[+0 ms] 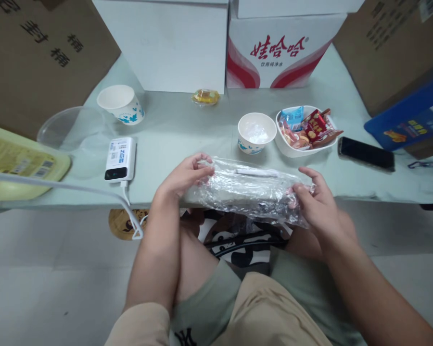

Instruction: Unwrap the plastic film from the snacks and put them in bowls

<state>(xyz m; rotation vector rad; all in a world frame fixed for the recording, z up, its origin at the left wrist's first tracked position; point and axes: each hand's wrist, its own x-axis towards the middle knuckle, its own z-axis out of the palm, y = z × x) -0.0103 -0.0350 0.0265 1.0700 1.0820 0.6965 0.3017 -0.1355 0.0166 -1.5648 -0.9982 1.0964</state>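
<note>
A crinkled clear plastic bag (252, 190) is stretched between my two hands at the table's front edge. My left hand (189, 174) pinches its left end, and my right hand (315, 204) grips its right end between thumb and fingers. A thin pale strip shows along the bag's upper side; I cannot tell whether it lies inside. Just beyond the bag stands a paper cup (253, 146) with whitish, clear-looking material in it. Beside that cup, a white bowl (298, 151) holds several wrapped snacks (315, 126).
At the left are another paper cup (128, 108), a clear plastic lid or bowl (72, 127), a power bank (120, 156) with a cable, and a yellow bottle (25, 163). A wrapped yellow snack (206, 97) lies before white boxes (180, 48). A phone (366, 154) lies right.
</note>
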